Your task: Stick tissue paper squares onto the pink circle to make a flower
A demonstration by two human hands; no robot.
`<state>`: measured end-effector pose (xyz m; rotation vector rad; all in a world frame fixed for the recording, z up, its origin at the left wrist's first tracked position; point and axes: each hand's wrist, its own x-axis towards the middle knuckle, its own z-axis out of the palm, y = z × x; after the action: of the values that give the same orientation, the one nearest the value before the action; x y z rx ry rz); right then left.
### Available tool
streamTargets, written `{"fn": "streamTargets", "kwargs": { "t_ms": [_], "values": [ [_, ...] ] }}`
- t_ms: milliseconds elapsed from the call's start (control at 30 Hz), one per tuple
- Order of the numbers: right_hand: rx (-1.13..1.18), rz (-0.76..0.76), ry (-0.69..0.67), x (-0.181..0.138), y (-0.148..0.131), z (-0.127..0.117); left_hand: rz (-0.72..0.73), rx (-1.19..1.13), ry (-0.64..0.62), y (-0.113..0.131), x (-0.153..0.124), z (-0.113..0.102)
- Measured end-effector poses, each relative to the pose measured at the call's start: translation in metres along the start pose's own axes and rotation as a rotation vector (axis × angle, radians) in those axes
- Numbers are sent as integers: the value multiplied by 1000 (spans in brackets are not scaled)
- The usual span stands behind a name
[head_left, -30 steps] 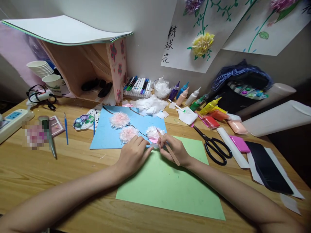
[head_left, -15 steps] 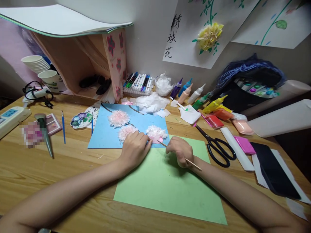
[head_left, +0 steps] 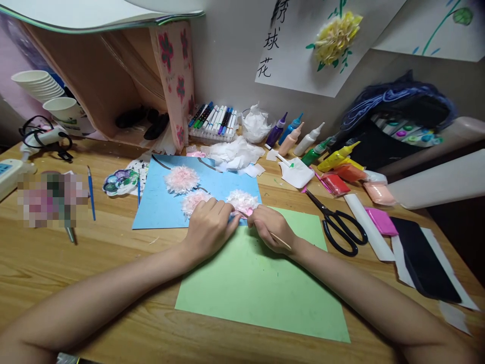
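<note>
My left hand (head_left: 209, 226) rests with curled fingers on the lower edge of a blue sheet (head_left: 159, 202), its fingertips pressed at the base of a pink-white tissue flower (head_left: 241, 200). My right hand (head_left: 268, 227) is closed around a thin wooden stick (head_left: 281, 240), whose tip points at the same flower. Two more tissue flowers (head_left: 182, 179) lie on the blue sheet. Both hands meet above the top edge of a green sheet (head_left: 261, 288).
Black scissors (head_left: 335, 221) lie to the right of the green sheet. Paint bottles (head_left: 299, 144), markers (head_left: 214, 121), crumpled tissue (head_left: 235, 154), a paint palette (head_left: 119, 182), brushes (head_left: 91, 192), paper cups (head_left: 45, 91) and a power strip (head_left: 9, 172) stand around the wooden desk (head_left: 113, 253).
My right hand moved back left to the flower, and the stick swung from pointing outward to pointing at the flower. The view tilted down slightly. My left hand stayed in place.
</note>
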<state>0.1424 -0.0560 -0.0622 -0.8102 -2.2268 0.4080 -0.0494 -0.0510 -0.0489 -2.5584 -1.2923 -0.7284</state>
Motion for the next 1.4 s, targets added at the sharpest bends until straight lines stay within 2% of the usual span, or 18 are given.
{"fn": "streamTargets", "kwargs": {
  "t_ms": [133, 433, 533, 667, 767, 867, 967, 1100, 1200, 1300, 1400],
  "values": [
    [22, 21, 12, 1, 0, 0, 93, 29, 6, 7, -10, -5],
    [28, 136, 47, 4, -2, 5, 150, 69, -24, 11, -20, -4],
    [68, 264, 101, 11, -5, 8, 134, 29, -53, 11, -20, -3],
    [159, 535, 147, 33, -5, 9, 126, 18, -54, 11, -20, -1],
    [242, 731, 127, 54, 0, 7, 148, 51, -25, 10, -20, 0],
    [160, 828, 77, 71, 6, 6, 157, 61, -15, 10, -20, 0],
    [90, 810, 10, 77, 7, 3, 155, 51, -6, 9, -19, 0],
    [345, 738, -107, 75, 2, -19, 145, 32, -8, 9, -18, -1],
    [438, 661, -43, 74, 4, -48, 143, 41, -2, 10, -18, -2],
    [262, 547, 85, 71, 19, -69, 147, 48, 16, 10, -17, -3],
    [-38, 418, 150, 62, 45, -66, 143, 41, 31, 9, -16, -3]
  ]
}}
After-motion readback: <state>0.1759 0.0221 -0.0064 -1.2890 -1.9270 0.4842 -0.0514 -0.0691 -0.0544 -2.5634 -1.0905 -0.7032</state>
